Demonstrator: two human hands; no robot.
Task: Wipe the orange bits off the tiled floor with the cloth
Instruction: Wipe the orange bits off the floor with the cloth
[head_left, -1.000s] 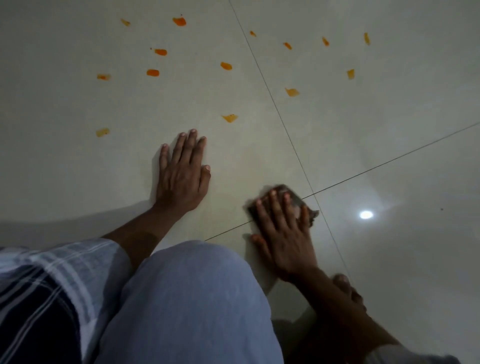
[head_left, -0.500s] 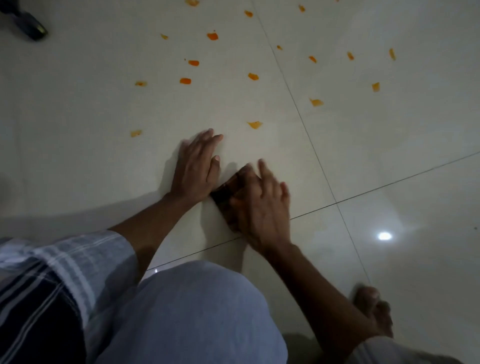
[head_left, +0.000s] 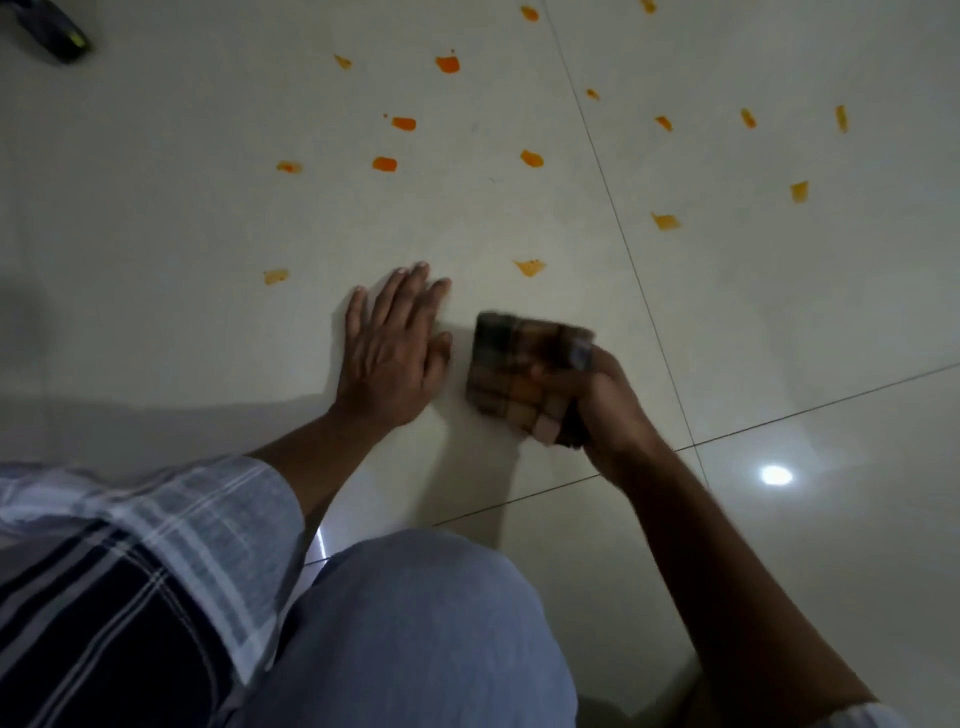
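Many orange bits (head_left: 530, 267) lie scattered on the tiled floor (head_left: 182, 218), and none of them looks wiped yet. The left hand (head_left: 393, 345) is flat on the floor, fingers straight and together, and it has stayed in nearly the same place during the last second, so it serves as a support.

The right hand (head_left: 592, 400) has changed more. A second ago it pressed the cloth (head_left: 511, 371) flat near the tile joint; half a second ago it had slid over beside the left hand; now it has turned, and its fingers are curled round the folded checked cloth. The cloth is blurred, so I cannot tell if it touches the floor or is a little above it. It is just beside the left hand, with the nearest orange bit a short way beyond it.

I judge that the person was rearranging the cloth for a better grip, and the wiping itself is only starting. The next stroke probably should go forward, toward the nearest bits. A dark object (head_left: 54, 34) lies far left.
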